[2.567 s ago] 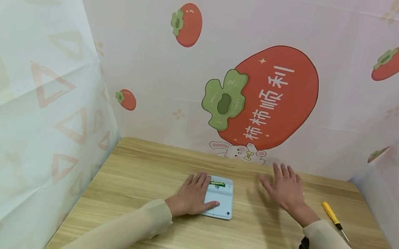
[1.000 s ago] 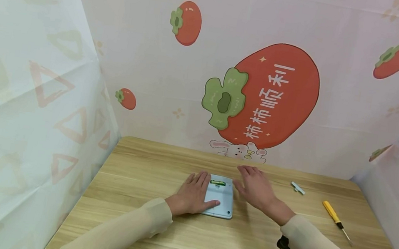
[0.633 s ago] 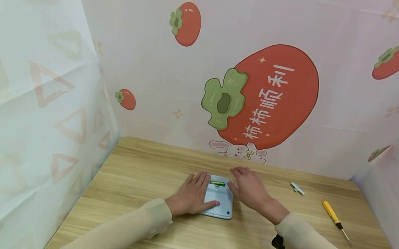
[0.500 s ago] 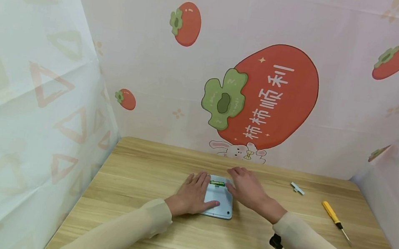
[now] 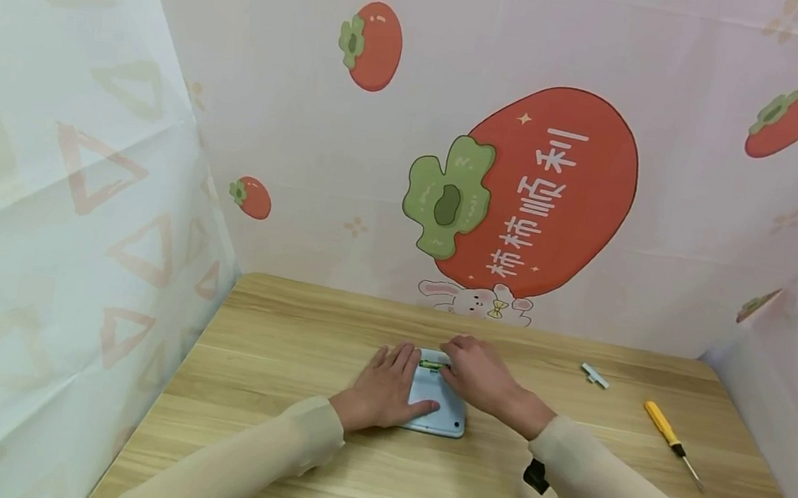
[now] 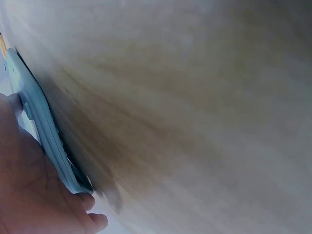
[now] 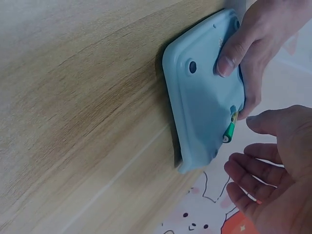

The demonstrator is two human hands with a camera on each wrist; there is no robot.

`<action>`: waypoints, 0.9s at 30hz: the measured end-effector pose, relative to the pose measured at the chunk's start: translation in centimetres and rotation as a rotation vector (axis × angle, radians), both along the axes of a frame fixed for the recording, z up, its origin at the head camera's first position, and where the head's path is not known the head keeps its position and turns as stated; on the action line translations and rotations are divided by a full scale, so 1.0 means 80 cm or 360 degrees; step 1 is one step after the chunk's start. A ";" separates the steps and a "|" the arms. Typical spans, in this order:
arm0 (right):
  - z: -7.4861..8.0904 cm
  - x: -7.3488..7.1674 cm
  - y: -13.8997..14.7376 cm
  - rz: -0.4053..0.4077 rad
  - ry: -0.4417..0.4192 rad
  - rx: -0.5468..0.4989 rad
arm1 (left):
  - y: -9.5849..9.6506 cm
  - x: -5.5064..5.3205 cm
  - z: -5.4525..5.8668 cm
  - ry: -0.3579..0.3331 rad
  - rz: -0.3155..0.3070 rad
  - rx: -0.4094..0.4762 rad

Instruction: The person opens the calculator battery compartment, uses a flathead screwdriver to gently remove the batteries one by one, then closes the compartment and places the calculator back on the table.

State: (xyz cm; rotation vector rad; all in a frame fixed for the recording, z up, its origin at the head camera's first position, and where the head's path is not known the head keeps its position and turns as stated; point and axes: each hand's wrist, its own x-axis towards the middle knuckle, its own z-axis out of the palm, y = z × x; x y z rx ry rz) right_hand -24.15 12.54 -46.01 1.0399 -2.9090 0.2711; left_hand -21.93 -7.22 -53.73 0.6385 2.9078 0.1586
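A light-blue calculator [image 5: 444,413] lies face down on the wooden table, its battery slot uncovered. In the slot sits a green battery [image 7: 228,131], one end sticking up in the right wrist view. My left hand [image 5: 384,390] holds the calculator along its left side, thumb across the back, fingers at the edge. Over the slot's right end is my right hand [image 5: 484,378], partly covering the battery in the head view. Its fingers [image 7: 256,175] are loosely bent with nothing between them, and a small gap shows between thumb and battery.
A small light-blue battery cover [image 5: 595,376] lies on the table [image 5: 309,473] to the right. Near it is a screwdriver [image 5: 670,434] with a yellow handle. Patterned sheets [image 5: 310,119] stand behind and at both sides of the table.
My right hand has moved left from beside the battery cover to the battery slot, leaving the cover in plain view. My left hand and the calculator have stayed where they were.
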 end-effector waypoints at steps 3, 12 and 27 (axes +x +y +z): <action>-0.003 -0.002 -0.004 0.0038 0.0026 -0.0003 | 0.000 0.000 0.001 0.0004 -0.0007 0.0006; -0.012 -0.005 -0.016 0.0088 0.0054 0.0021 | 0.000 0.004 0.005 0.0032 -0.0019 -0.0001; -0.015 -0.010 -0.028 0.0108 0.0065 0.0066 | -0.001 0.003 0.001 0.0034 -0.0022 -0.0011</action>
